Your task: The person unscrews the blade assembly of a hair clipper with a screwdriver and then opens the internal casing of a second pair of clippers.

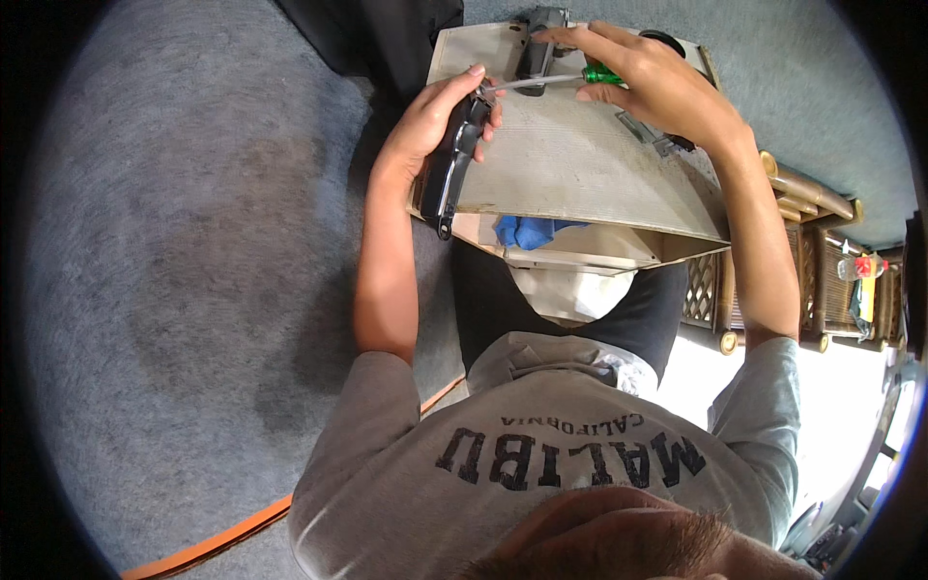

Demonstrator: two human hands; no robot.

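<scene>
My left hand [435, 121] is wrapped round a glossy black hair clipper [454, 169], which slants over the left edge of a small pale wooden table [570, 164]. A hanging loop shows at the clipper's lower end. In my right hand [657, 82] is a screwdriver [551, 81] with a green handle and a long metal shaft. Its tip meets the clipper's upper end, beside my left thumb; the exact contact is too small to make out. Just past my right fingertips a dark grey and black device part [535, 68] lies on the tabletop.
Under my right wrist sits a grey metal piece [646, 133]. A round black item [663, 41] lies at the far right corner. Blue cloth [527, 232] rests in the table's open shelf. Bamboo furniture [807, 193] with a clear bottle [855, 268] stands at right; black fabric [377, 39] hangs far left.
</scene>
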